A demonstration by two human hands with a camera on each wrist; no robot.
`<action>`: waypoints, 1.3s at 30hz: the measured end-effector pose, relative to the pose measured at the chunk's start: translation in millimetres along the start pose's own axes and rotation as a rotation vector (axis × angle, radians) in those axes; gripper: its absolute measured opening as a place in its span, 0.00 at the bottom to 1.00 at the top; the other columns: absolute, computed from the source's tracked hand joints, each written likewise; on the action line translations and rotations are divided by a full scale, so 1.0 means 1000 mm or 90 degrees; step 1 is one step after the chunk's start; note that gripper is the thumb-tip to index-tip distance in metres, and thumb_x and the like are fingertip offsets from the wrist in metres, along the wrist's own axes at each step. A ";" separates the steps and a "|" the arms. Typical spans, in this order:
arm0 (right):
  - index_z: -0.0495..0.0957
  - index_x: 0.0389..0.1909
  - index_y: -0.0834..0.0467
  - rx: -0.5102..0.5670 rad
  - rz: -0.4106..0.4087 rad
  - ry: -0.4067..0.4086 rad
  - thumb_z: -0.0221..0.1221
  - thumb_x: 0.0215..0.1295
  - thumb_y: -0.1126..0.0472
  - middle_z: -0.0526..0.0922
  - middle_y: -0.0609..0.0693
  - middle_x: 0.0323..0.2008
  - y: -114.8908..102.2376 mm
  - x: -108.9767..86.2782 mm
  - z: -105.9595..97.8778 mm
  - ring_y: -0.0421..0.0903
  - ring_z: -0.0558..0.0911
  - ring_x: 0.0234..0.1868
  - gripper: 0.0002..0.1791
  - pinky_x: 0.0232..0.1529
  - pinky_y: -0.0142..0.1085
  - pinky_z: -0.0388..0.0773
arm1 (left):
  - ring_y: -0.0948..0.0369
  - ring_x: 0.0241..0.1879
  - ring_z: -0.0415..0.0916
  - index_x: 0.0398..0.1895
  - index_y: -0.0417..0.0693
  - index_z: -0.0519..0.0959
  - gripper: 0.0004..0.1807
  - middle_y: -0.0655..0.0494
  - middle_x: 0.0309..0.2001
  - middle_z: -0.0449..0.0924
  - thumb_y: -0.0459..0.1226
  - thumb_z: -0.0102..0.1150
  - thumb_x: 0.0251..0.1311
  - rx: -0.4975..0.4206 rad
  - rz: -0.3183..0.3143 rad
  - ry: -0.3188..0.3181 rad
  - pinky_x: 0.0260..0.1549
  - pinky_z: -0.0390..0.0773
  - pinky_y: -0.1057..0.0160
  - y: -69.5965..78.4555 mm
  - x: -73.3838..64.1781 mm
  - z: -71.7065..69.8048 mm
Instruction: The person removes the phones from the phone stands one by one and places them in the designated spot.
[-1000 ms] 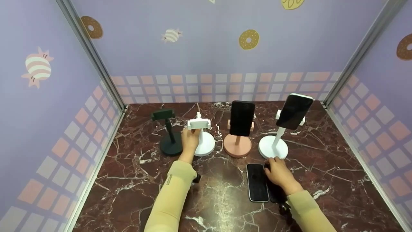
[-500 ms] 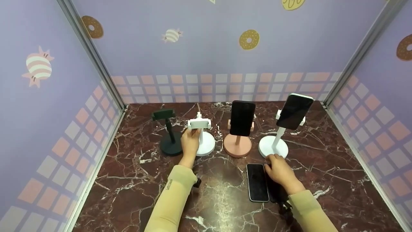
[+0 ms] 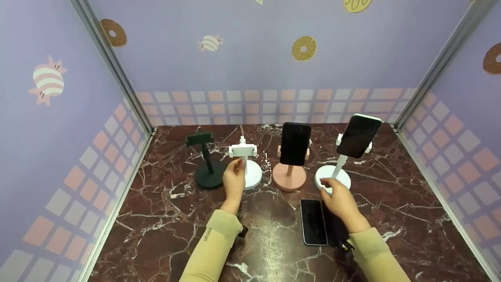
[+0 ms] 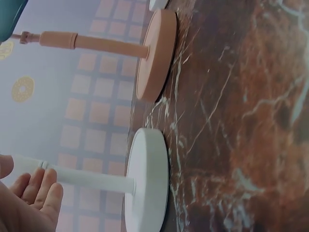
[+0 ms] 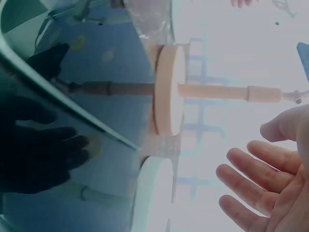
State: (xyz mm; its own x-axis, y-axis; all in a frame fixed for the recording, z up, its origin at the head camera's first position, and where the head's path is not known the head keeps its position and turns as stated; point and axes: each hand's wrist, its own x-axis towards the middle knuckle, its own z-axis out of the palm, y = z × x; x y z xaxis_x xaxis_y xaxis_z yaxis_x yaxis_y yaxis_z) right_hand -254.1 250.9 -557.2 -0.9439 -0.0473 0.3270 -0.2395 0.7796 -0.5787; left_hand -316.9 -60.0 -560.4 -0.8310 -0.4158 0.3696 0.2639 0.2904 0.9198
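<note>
Beside the post of the left white phone stand (image 3: 253, 174) is my left hand (image 3: 234, 182), below its unloaded clamp. In the left wrist view the fingers (image 4: 43, 191) are loosely bent in front of the post, the thumb apart, with nothing held. My right hand (image 3: 341, 199) hovers over a dark smartphone (image 3: 336, 232), partly hidden by the wrist, and overlaps the base of the right white stand (image 3: 342, 179). The right wrist view shows its fingers (image 5: 260, 166) spread and holding nothing. Another smartphone (image 3: 313, 223), silver-edged, lies flat just left of it.
A black stand (image 3: 209, 174) with an unloaded clamp is at the far left of the row. The pink stand (image 3: 289, 178) holds a black smartphone (image 3: 295, 144); the right white stand holds a tilted smartphone (image 3: 359, 136). Patterned panels enclose the marble table (image 3: 156, 235).
My left hand has dropped from under the white stand's clamp and loosened its fingers. My right hand has lifted off the dark smartphone, moving forward toward the right white stand's base.
</note>
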 end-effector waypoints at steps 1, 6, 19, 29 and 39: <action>0.81 0.52 0.68 0.008 0.002 0.008 0.63 0.67 0.68 0.86 0.65 0.47 -0.002 0.002 0.000 0.63 0.84 0.50 0.15 0.55 0.57 0.79 | 0.42 0.42 0.86 0.45 0.31 0.84 0.11 0.36 0.42 0.88 0.33 0.65 0.67 0.002 0.004 -0.006 0.46 0.86 0.47 0.000 -0.002 0.002; 0.81 0.54 0.68 0.066 0.003 0.041 0.63 0.68 0.67 0.87 0.63 0.49 -0.011 0.011 -0.003 0.61 0.86 0.51 0.15 0.53 0.57 0.81 | 0.44 0.43 0.87 0.46 0.32 0.85 0.12 0.37 0.44 0.89 0.35 0.63 0.70 -0.031 0.004 -0.073 0.47 0.86 0.52 0.002 -0.011 0.012; 0.78 0.61 0.67 0.222 -0.016 0.125 0.63 0.72 0.64 0.87 0.63 0.53 -0.050 0.035 -0.008 0.60 0.87 0.51 0.19 0.50 0.52 0.86 | 0.37 0.58 0.80 0.63 0.23 0.74 0.20 0.28 0.58 0.80 0.30 0.55 0.74 -0.152 0.025 -0.254 0.61 0.80 0.50 0.067 -0.026 0.027; 0.78 0.63 0.64 0.265 0.001 0.140 0.64 0.71 0.64 0.87 0.60 0.55 -0.068 0.048 -0.009 0.47 0.85 0.48 0.21 0.44 0.20 0.77 | 0.37 0.62 0.77 0.67 0.21 0.69 0.23 0.27 0.62 0.77 0.27 0.54 0.73 -0.218 0.038 -0.286 0.63 0.80 0.59 0.088 -0.019 0.037; 0.78 0.61 0.67 0.308 -0.001 0.122 0.64 0.71 0.65 0.87 0.63 0.52 -0.074 0.055 -0.006 0.32 0.80 0.44 0.20 0.45 0.24 0.77 | 0.38 0.56 0.81 0.60 0.24 0.77 0.18 0.30 0.57 0.82 0.26 0.57 0.71 -0.208 0.067 -0.268 0.55 0.83 0.64 0.092 -0.017 0.043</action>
State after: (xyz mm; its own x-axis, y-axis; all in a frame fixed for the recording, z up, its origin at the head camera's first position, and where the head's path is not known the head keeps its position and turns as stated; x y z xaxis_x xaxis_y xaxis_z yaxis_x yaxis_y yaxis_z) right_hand -286.8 194.4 -492.0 -0.8958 0.1019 0.4326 -0.3615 0.3992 -0.8426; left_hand -299.5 10.7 -487.8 -0.8987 0.0010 0.4385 0.4385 0.0006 0.8987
